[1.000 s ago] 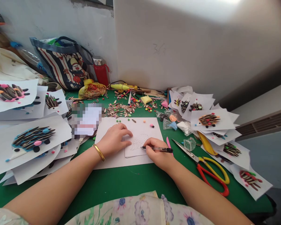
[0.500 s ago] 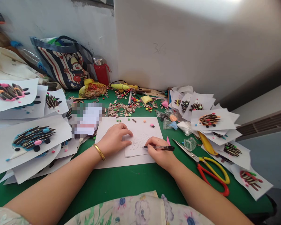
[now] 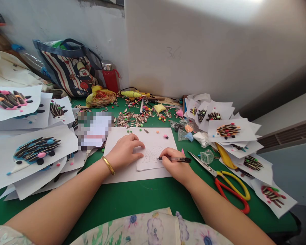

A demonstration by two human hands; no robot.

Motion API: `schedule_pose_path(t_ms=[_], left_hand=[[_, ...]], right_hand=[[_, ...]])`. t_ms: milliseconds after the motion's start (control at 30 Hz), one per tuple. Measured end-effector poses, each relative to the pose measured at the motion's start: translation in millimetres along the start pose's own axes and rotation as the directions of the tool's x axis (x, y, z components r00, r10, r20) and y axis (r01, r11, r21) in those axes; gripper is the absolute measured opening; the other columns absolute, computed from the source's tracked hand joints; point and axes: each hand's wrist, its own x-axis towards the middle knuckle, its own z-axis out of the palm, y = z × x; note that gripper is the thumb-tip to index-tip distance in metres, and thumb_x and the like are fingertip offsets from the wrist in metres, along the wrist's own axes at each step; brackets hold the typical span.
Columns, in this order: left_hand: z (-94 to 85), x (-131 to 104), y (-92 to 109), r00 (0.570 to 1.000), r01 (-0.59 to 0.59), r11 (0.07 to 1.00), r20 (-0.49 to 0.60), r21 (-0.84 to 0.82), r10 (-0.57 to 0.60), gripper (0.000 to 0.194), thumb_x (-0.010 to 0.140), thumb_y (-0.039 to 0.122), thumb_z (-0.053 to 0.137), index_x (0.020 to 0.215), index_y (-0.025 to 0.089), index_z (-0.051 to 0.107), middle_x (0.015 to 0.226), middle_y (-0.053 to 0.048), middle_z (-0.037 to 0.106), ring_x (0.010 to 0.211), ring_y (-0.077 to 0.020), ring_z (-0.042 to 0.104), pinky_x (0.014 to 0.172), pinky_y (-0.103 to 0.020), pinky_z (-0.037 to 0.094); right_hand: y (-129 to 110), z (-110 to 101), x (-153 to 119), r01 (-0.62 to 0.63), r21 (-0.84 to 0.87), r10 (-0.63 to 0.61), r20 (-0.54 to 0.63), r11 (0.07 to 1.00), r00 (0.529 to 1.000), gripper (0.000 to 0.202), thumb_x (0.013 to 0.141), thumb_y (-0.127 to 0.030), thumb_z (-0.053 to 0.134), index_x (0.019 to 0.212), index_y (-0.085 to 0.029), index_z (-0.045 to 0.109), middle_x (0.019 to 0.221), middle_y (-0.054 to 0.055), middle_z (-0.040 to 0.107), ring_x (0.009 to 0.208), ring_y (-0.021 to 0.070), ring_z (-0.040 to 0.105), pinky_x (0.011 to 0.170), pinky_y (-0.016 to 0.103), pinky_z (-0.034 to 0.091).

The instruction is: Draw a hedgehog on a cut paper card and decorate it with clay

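Observation:
A small white card [image 3: 142, 165] bears a thin line drawing of a hedgehog [image 3: 153, 154]. Beneath it lies a larger white sheet [image 3: 119, 175]. My left hand [image 3: 126, 151] rests with fingers apart at the left edge of the card, holding nothing. In my right hand [image 3: 177, 166] is a black pen [image 3: 178, 159], its tip on the card at the lower right of the drawing. Small coloured clay balls, among them a pink one [image 3: 165, 136], and a sunflower seed [image 3: 146, 131] sit along the sheet's far edge.
Scissors [image 3: 219, 175] with red and yellow handles lie right of my right hand. Hedgehog cards are stacked at left [image 3: 63, 136] and right [image 3: 232, 131]. Loose seeds [image 3: 132, 119], a blurred phone [image 3: 95, 131], a striped bag [image 3: 68, 71] and a red bottle [image 3: 110, 80] stand farther back.
My right hand and the pen have shifted slightly to the right over the card. The left hand has stayed put.

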Motion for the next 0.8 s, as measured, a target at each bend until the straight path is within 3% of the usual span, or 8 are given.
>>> schedule_pose_path(t_ms=[133,300,433,567,800], left_hand=[[-0.3,-0.1,0.4,1.000,0.000,1.000,0.003,0.002,0.000,0.025,0.079,0.034,0.073,0.104,0.029,0.074,0.107,-0.006,0.059,0.101,-0.0247,0.057,0.094,-0.041,0.045],[0.4,-0.5,0.4,1.000,-0.006,1.000,-0.003,0.003,0.006,0.025,0.079,0.034,0.073,0.103,0.028,0.074,0.108,-0.006,0.059,0.102,-0.0249,0.057,0.095,-0.041,0.045],[0.1,-0.5,0.4,1.000,0.000,1.000,0.002,0.000,0.000,0.025,0.079,0.034,0.072,0.104,0.028,0.074,0.108,-0.006,0.059,0.102,-0.0249,0.057,0.095,-0.041,0.045],[-0.6,-0.7,0.6,1.000,0.004,1.000,0.004,0.000,-0.004,0.025,0.080,0.035,0.072,0.104,0.029,0.074,0.108,-0.006,0.059,0.102,-0.0250,0.057,0.095,-0.041,0.045],[-0.4,-0.8,0.7,1.000,-0.005,1.000,-0.003,-0.003,0.005,0.025,0.080,0.035,0.072,0.103,0.029,0.074,0.109,-0.007,0.059,0.102,-0.0253,0.057,0.095,-0.041,0.045]], right_hand=[[-0.3,-1.8,1.1,-0.043,-0.024,0.042,-0.034,0.999,0.999,0.017,0.082,-0.026,0.050,0.079,-0.026,0.067,0.084,-0.001,0.072,0.087,0.0213,0.064,0.104,0.046,0.031],[-1.4,-2.5,2.1,-0.082,-0.032,0.081,-0.020,0.996,0.996,0.017,0.083,-0.027,0.050,0.080,-0.026,0.066,0.086,-0.002,0.071,0.090,0.0224,0.063,0.110,0.055,0.018],[-0.6,-3.3,2.4,-0.053,-0.018,0.052,-0.042,0.998,0.998,0.016,0.081,-0.025,0.050,0.076,-0.025,0.065,0.082,-0.002,0.070,0.087,0.0213,0.063,0.105,0.048,0.028],[4.5,-4.8,5.1,-0.007,0.003,0.007,-0.061,1.000,0.998,0.016,0.079,-0.024,0.049,0.076,-0.024,0.065,0.080,0.000,0.070,0.082,0.0207,0.063,0.089,0.037,0.042],[8.9,-5.1,8.5,0.012,-0.005,-0.012,-0.057,1.000,0.998,0.016,0.080,-0.025,0.049,0.077,-0.024,0.065,0.082,0.001,0.071,0.081,0.0202,0.063,0.078,0.032,0.044]])
